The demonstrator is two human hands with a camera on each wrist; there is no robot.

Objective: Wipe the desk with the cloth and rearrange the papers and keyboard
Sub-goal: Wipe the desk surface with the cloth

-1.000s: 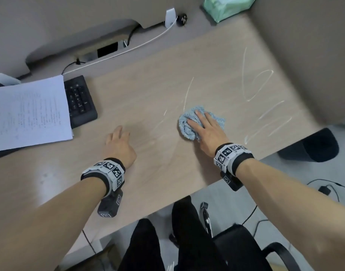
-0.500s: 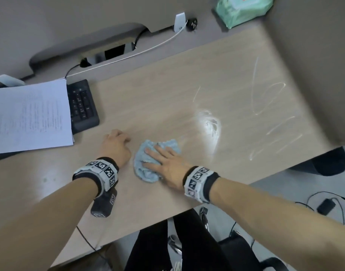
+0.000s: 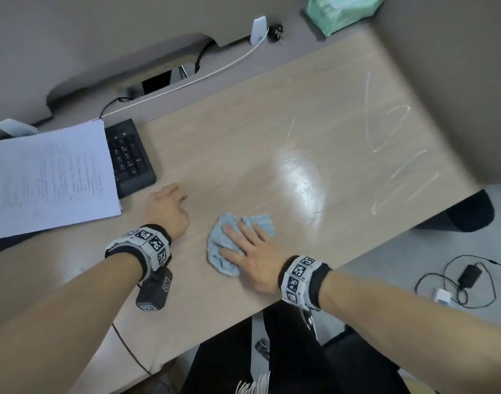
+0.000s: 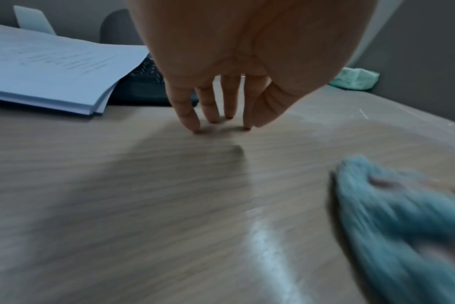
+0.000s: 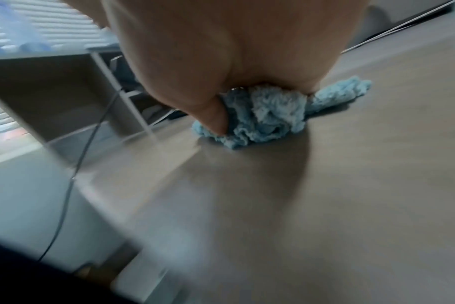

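Observation:
A crumpled light-blue cloth (image 3: 262,223) lies on the wooden desk (image 3: 243,143) near its front edge. My right hand (image 3: 249,251) presses flat on it with fingers spread; in the right wrist view the thumb (image 5: 213,117) pushes into the cloth (image 5: 268,115). My left hand (image 3: 166,209) rests beside it, holding nothing, its fingertips (image 4: 187,117) touching the desk. A stack of printed papers (image 3: 44,177) lies at the left, covering most of a black keyboard (image 3: 129,157). White streaks (image 3: 385,132) mark the desk's right part, and a wet shiny patch (image 3: 300,180) lies mid-desk.
A green tissue pack (image 3: 340,9) sits at the back right corner. A white cable (image 3: 215,72) and a plug run along the grey back ledge. Partition walls close the back and right. Below the front edge are my legs, a chair (image 3: 357,365) and floor cables (image 3: 456,282).
My right hand has swept the cloth from mid-desk to the left and toward the front edge, leaving a wet shiny patch. The left hand has stayed in place.

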